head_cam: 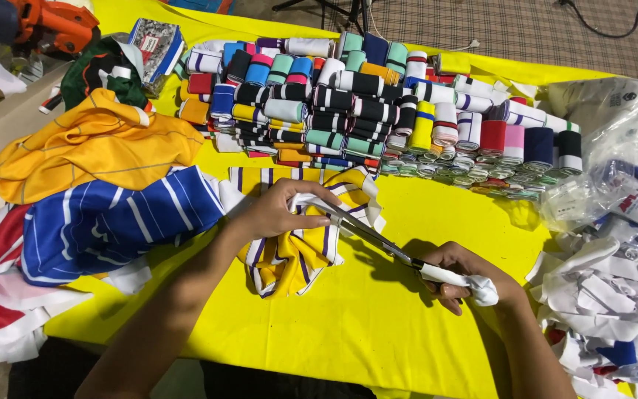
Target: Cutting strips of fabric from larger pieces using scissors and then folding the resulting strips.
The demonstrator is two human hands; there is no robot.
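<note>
My left hand (278,210) pinches the white edge of a yellow garment piece with purple and white stripes (297,247), which lies bunched on the yellow table (363,325). My right hand (463,275) grips a pair of scissors (367,230) whose handle is wrapped in white cloth. The blades point up and to the left and meet the fabric edge right by my left fingers.
Several rolled, striped rib-knit bands (363,111) are stacked in rows along the far side. Folded yellow, blue-striped and red jerseys (105,199) lie at the left. White fabric scraps and plastic bags (614,281) pile up at the right. An orange tool (53,26) sits far left.
</note>
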